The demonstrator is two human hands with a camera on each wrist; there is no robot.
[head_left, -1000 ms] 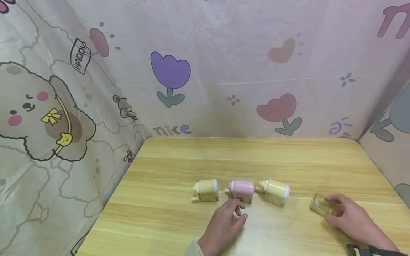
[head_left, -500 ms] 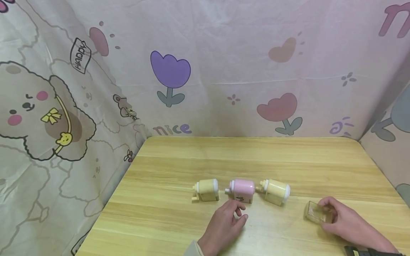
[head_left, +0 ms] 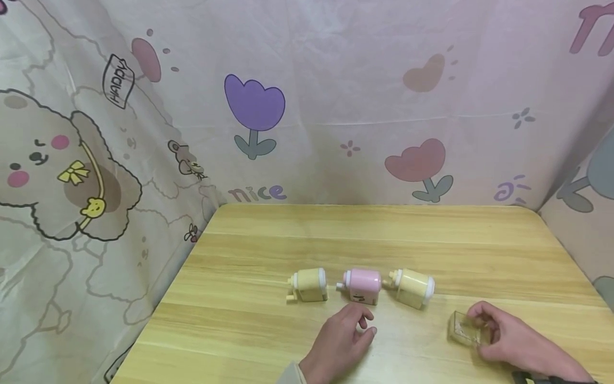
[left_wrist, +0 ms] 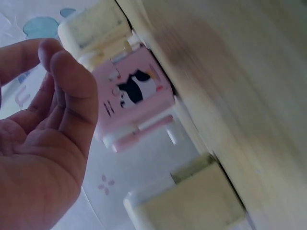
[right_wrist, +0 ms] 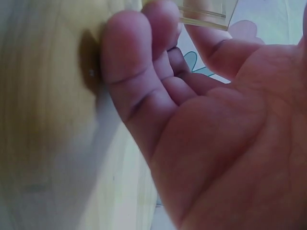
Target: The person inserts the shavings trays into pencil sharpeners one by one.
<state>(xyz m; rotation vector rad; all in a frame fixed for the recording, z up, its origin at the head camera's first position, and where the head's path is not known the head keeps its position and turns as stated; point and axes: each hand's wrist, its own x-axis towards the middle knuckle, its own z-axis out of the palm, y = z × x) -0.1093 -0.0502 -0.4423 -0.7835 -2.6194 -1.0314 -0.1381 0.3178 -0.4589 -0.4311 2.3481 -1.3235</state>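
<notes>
My right hand grips a small see-through shavings drawer between thumb and fingers, close over the table on the right. Light crumbs show inside it. A corner of the drawer peeks past the fingertips in the right wrist view. Loosely curled and holding nothing, my left hand lies just in front of a pink crank pencil sharpener. That sharpener's side has a black-and-white animal picture. Yellow crank pencil sharpeners flank it, one on the left and one on the right.
The sharpeners stand in a row on a wood-grain table. A printed cloth hangs behind the table's back edge, with more cloth down both sides.
My right hand has moved left and toward me with the shavings drawer. My left hand has shifted slightly right and away from the pink sharpener. The sharpeners stay put.
</notes>
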